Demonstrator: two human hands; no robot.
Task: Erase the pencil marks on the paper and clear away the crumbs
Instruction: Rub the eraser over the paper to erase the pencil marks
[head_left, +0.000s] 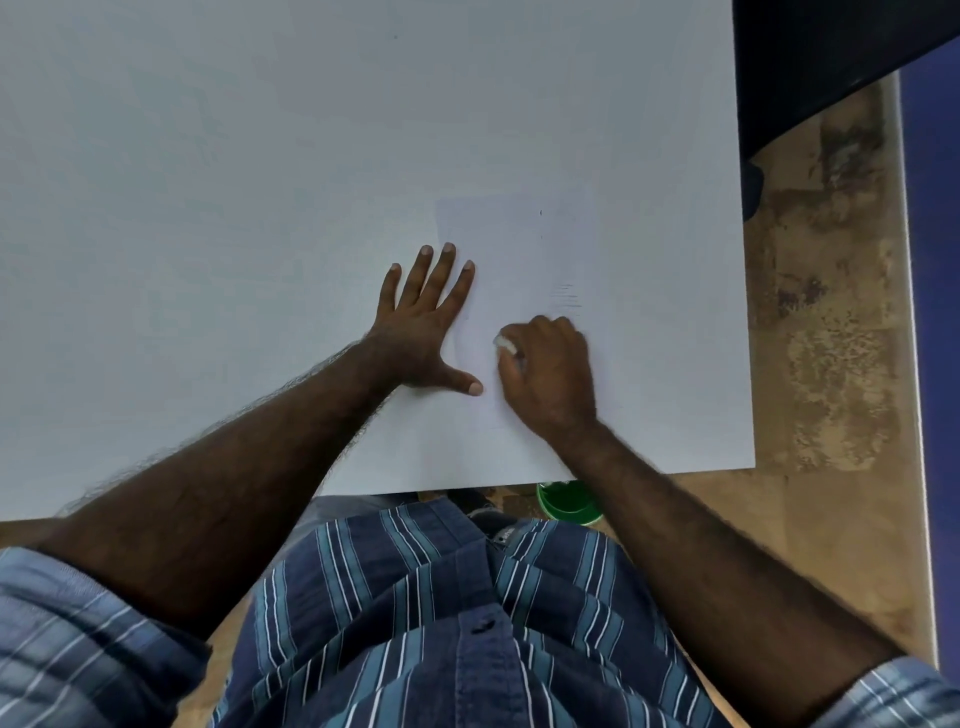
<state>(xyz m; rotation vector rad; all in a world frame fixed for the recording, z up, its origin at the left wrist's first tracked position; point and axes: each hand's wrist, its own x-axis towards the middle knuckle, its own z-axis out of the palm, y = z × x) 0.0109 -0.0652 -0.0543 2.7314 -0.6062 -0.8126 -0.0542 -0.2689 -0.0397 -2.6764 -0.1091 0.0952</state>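
Note:
A white sheet of paper (519, 249) lies on the white table (260, 156), hard to tell apart from it. Faint pencil marks (566, 296) show on the sheet just above my right hand. My left hand (426, 322) lies flat with fingers spread, pressing on the paper's left edge. My right hand (550, 369) is curled around a small white eraser (505, 344), whose tip pokes out at the knuckles and touches the paper. A tiny dark speck (541, 212) sits higher on the sheet.
The table's front edge (467, 486) runs just before my body, its right edge near a brown mottled floor (831, 312). A green bucket (569, 501) stands on the floor under the table. A dark object (831, 52) fills the top right corner.

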